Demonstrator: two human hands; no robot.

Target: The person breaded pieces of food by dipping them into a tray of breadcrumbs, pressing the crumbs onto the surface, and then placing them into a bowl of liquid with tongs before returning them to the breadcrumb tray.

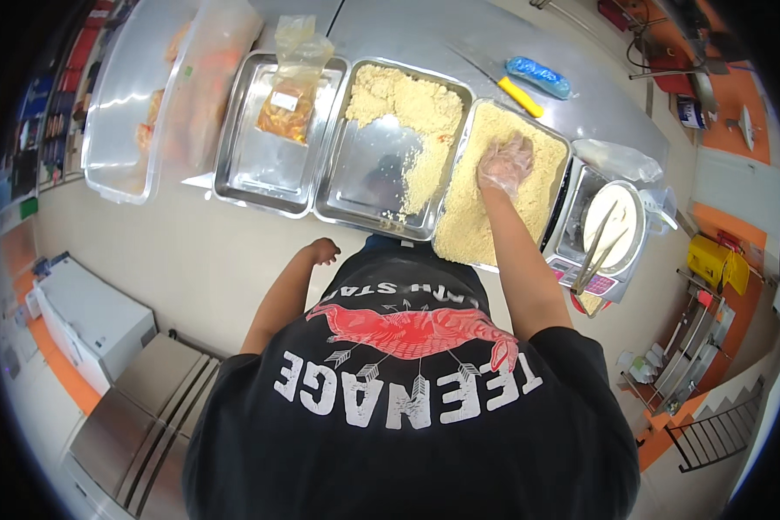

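**Q:** State the position of the right hand.
**A:** The right hand point(507, 163), in a clear plastic glove, rests on the yellow crumbs point(481, 221) in the right-hand tray point(567, 169). The crumbs cover the tray base.

**Q:** State of its grip?
**A:** Cannot tell. The wrinkled glove obscures how far the fingers are bent.

**Q:** And the left hand?
**A:** The left hand point(324, 251) is bare and held below the near edge of the worktop point(399, 35), close to the middle tray point(364, 173). Whether its grip is wide or narrow cannot be told at this size.

**Q:** Contents of the remaining trays?
**A:** In the middle tray, more crumbs lie along the far and right sides; the metal base shows elsewhere. The left-hand tray point(260, 178) holds a clear packet point(286, 113) with orange-brown contents and a white label.

**Q:** Items surrounding the trays?
**A:** Far left: a large translucent bin point(121, 178) with orange pieces inside. Beyond the right-hand tray: a knife point(520, 97) with a yellow handle, just beside a blue bundle point(538, 77). To the right: a scale point(572, 273) carrying a round tub point(641, 230) of white mixture, with metal tongs point(591, 260) lying across it.
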